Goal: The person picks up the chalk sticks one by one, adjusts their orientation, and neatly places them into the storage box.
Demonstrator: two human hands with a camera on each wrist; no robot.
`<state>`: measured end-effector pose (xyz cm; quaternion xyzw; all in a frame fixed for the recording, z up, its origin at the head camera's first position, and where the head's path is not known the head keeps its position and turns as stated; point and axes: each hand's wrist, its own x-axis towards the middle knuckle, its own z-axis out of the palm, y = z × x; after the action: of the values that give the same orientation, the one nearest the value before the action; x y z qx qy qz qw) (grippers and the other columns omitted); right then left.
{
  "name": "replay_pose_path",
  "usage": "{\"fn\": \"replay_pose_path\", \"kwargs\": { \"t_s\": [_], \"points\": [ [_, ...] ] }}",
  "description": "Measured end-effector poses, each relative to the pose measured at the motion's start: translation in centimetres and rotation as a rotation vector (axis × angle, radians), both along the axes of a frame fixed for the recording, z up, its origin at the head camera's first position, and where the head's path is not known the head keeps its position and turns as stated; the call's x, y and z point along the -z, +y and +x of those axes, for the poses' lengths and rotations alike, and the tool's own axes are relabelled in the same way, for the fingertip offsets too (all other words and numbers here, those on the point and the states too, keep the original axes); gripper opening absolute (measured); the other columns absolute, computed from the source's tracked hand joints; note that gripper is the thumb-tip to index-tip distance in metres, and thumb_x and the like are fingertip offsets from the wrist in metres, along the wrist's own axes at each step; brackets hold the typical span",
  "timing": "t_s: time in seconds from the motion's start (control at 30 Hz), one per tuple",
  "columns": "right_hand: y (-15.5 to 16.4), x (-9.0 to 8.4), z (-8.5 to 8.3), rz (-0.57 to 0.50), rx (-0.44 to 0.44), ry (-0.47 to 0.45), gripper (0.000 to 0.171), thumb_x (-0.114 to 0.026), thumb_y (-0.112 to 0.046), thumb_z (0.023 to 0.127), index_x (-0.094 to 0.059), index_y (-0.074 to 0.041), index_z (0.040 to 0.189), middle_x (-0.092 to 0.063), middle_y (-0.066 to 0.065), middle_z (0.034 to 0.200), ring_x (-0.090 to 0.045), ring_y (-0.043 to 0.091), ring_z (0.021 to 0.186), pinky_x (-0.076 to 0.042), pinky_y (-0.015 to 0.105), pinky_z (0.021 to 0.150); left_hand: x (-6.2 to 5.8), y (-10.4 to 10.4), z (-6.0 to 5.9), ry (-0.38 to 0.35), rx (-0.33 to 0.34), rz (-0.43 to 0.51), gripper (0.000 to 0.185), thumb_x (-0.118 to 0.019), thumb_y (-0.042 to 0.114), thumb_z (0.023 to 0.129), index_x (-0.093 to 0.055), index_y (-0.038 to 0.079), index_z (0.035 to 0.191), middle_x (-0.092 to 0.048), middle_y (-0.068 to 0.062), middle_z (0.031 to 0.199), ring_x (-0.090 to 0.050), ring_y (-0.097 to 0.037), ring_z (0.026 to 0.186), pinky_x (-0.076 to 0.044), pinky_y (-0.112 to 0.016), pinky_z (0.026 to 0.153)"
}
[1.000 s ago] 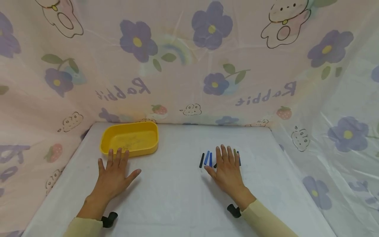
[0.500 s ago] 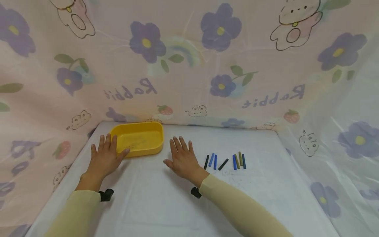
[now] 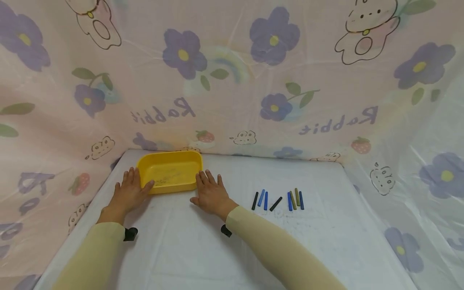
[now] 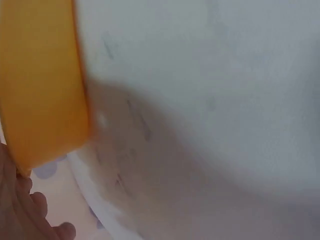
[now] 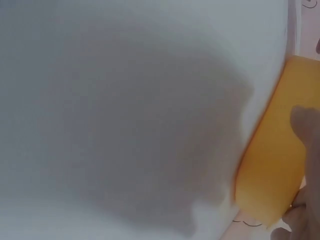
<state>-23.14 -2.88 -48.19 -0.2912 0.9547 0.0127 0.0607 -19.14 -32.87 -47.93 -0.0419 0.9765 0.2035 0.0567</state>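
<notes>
A shallow yellow plastic tray (image 3: 177,188) with rounded corners stands at the back left of the white table. My left hand (image 3: 127,194) is at its left end, fingers extended along the side and thumb by the front corner. At the right end, my right hand (image 3: 212,197) has its fingertips by the tray wall, the thumb pointing left. Each wrist view catches the tray's orange-looking outer wall (image 4: 42,85) with fingers near it; the right wrist view shows the right hand (image 5: 311,135) close against the wall. Neither hand visibly curls round the rim.
Several short crayon-like sticks (image 3: 266,201) in black, blue and olive lie in a loose row right of the tray. A printed curtain (image 3: 232,80) with flowers and rabbits encloses the back and sides of the white-covered table (image 3: 203,257).
My right hand has swung left from over the sticks to the tray's right end, uncovering the sticks. My left hand has moved from the tray's front to its left end.
</notes>
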Motion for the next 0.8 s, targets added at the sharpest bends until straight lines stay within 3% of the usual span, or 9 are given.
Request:
{"fn": "replay_pose_path", "kwargs": {
  "t_s": [0.33, 0.57, 0.8],
  "points": [
    [1.7, 0.9, 1.0, -0.031, 0.029, 0.021, 0.09, -0.047, -0.064, 0.106, -0.014, -0.011, 0.171, -0.013, 0.005, 0.179, -0.006, 0.026, 0.166, -0.017, 0.061, 0.131, 0.8, 1.8, -0.3, 0.016, 0.036, 0.025, 0.099, -0.031, 0.061, 0.11, 0.007, -0.016, 0.161, 0.013, -0.039, 0.168, 0.008, -0.057, 0.157, 0.0, -0.072, 0.126],
    [5.4, 1.3, 3.4, -0.099, 0.069, 0.034, 0.089, -0.052, -0.062, 0.105, -0.02, -0.009, 0.17, -0.018, 0.007, 0.178, -0.011, 0.028, 0.166, -0.019, 0.062, 0.131, 1.0, 5.0, 0.3, 0.054, 0.099, 0.0, 0.097, -0.036, 0.058, 0.111, 0.0, -0.017, 0.161, 0.003, -0.039, 0.17, 0.002, -0.056, 0.159, -0.006, -0.072, 0.127],
    [9.3, 1.1, 5.9, -0.176, 0.081, 0.035, 0.088, -0.054, -0.058, 0.106, -0.023, -0.004, 0.168, -0.021, 0.012, 0.176, -0.014, 0.031, 0.165, -0.021, 0.064, 0.129, 1.1, 8.6, 1.7, 0.096, 0.127, 0.005, 0.092, -0.04, 0.051, 0.111, -0.005, -0.018, 0.161, 0.001, -0.038, 0.171, 0.0, -0.055, 0.159, -0.009, -0.07, 0.128]
  ]
}}
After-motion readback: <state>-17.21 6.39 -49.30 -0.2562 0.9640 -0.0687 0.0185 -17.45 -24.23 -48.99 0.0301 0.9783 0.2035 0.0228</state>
